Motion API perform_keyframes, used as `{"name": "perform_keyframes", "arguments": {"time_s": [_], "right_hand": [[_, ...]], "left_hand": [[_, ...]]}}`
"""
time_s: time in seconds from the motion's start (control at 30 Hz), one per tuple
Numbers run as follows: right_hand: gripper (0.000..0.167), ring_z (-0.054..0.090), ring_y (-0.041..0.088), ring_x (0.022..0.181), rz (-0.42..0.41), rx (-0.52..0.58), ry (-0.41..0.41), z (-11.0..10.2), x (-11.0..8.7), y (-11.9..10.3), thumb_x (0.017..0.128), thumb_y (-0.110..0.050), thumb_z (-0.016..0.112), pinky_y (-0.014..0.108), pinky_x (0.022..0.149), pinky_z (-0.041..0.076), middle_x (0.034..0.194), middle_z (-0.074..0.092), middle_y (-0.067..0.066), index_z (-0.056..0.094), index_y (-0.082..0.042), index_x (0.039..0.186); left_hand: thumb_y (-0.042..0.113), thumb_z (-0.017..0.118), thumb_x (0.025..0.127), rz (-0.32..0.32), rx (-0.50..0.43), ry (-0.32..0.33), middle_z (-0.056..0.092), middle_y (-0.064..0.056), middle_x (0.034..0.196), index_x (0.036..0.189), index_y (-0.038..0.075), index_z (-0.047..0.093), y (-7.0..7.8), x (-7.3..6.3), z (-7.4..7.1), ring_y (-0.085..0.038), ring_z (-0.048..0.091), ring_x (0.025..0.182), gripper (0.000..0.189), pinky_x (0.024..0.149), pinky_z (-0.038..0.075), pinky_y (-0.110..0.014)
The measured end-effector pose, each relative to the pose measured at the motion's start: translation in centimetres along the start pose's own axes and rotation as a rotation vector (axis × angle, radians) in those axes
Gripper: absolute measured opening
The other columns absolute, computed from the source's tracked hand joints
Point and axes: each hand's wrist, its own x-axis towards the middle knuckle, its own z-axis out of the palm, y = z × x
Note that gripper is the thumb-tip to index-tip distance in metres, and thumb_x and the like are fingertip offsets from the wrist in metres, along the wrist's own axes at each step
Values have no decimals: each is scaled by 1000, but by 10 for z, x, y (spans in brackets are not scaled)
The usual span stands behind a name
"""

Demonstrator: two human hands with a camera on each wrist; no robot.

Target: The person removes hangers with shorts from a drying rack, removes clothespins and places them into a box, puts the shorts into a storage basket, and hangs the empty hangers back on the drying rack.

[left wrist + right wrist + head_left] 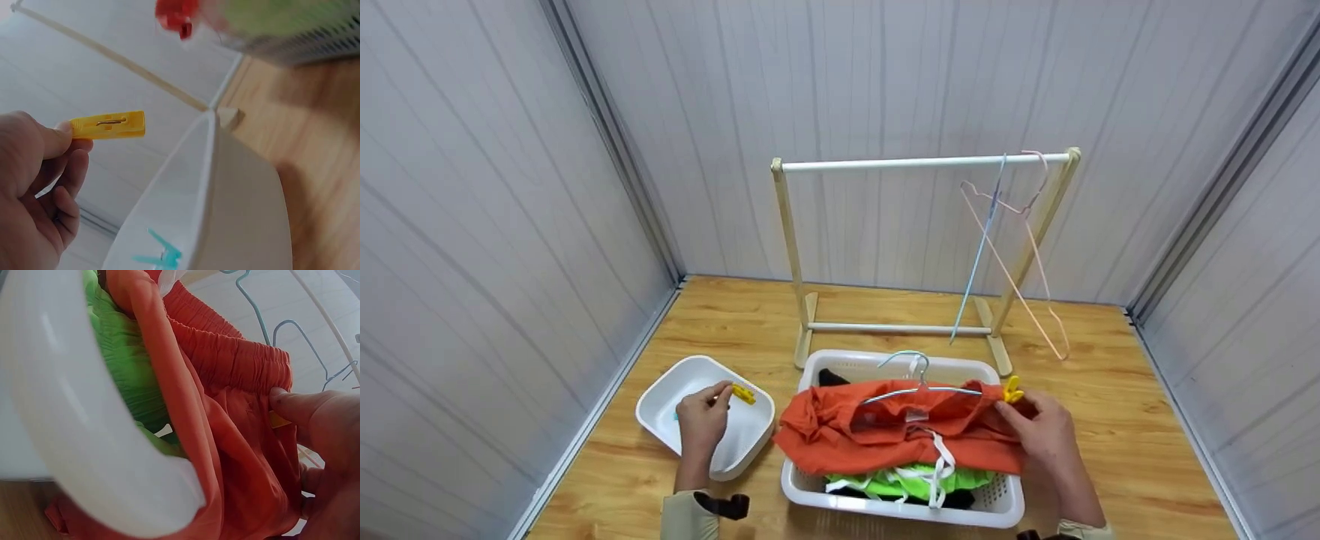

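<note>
My left hand pinches a yellow clothespin between thumb and forefinger, above a white tub. Orange shorts with an elastic waistband and white drawstring lie over a white laundry basket. A light blue hanger lies along their waistband, its hook upward. At the right end of the waistband my right hand grips the cloth, thumb in front and fingers behind. Another yellow clothespin sticks up at that corner, right by the fingertips; its jaws are mostly hidden.
Bright green clothing and black cloth lie beneath the shorts in the basket. Behind it stands a rack with a blue hanger and a pink hanger on its right side. A teal clothespin lies in the tub. Pale walls surround the floor.
</note>
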Motion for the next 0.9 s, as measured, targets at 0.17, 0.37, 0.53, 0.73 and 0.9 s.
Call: {"name": "perform_keyframes", "arguments": {"time_s": [0.17,0.37,0.53,0.73,0.9], "right_hand": [[18,57,25,88,9,-2,-13,-1,0,0,86,-20,76,41,77,46,91,65,10,72,-6,96],[22,57,26,92,49,-11,-48,-2,0,-1,89,-23,73,42,79,45,95,64,11,71,-5,101],[22,56,26,92,30,6,-54,-1,0,-1,89,-22,73,42,79,46,95,65,10,71,-6,102],[16,57,24,86,-1,-1,-15,-1,-1,-1,85,-19,76,39,75,46,89,65,8,72,-6,93],[21,57,24,89,30,3,-41,-2,-1,-1,87,-24,75,39,77,46,93,65,9,72,-6,98]], "left_hand": [[3,75,83,-28,76,28,72,-13,81,95,-2,76,-10,1,-4,-15,59,58,14,53,44,-22],[5,73,85,-130,140,10,69,-20,104,109,-5,71,-14,2,-9,-33,67,89,26,76,51,-45],[7,69,89,-199,135,69,65,-23,112,116,-6,67,-16,2,-13,-38,61,106,30,89,46,-50],[11,69,90,-273,88,182,65,-21,114,117,-5,67,-11,4,-16,-36,64,101,31,86,48,-48],[13,66,93,-289,93,218,70,-17,105,109,-3,72,-9,5,-18,-27,67,76,23,62,49,-26]]}}
